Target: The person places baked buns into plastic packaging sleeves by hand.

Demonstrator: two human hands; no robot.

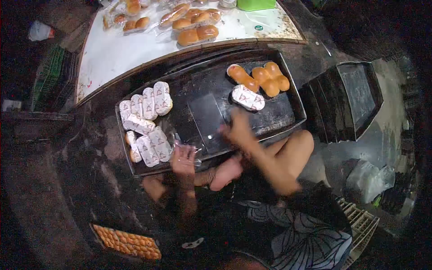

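My left hand [183, 161] is closed on a clear plastic bag [194, 150] at the near edge of a large black tray [175, 67]. My right hand [239, 128], smeared by motion, is over the tray beside a flat stack of clear plastic bags [208, 121]; its fingers do not show clearly. At the tray's left end lie several buns [153, 146] in printed paper liners, mostly with the paper upward. Toward the right end are a bun with its paper side up [248, 97], a brown bun in a liner [243, 77] and a brown bun cluster [271, 79].
Beyond the tray, a white table [112, 58] bears several bagged buns [198, 35] and a green container [255, 4]. Stacked black trays [346, 99] and a clear plastic sack [370, 180] are to the right. A tray of buns [127, 241] lies at lower left.
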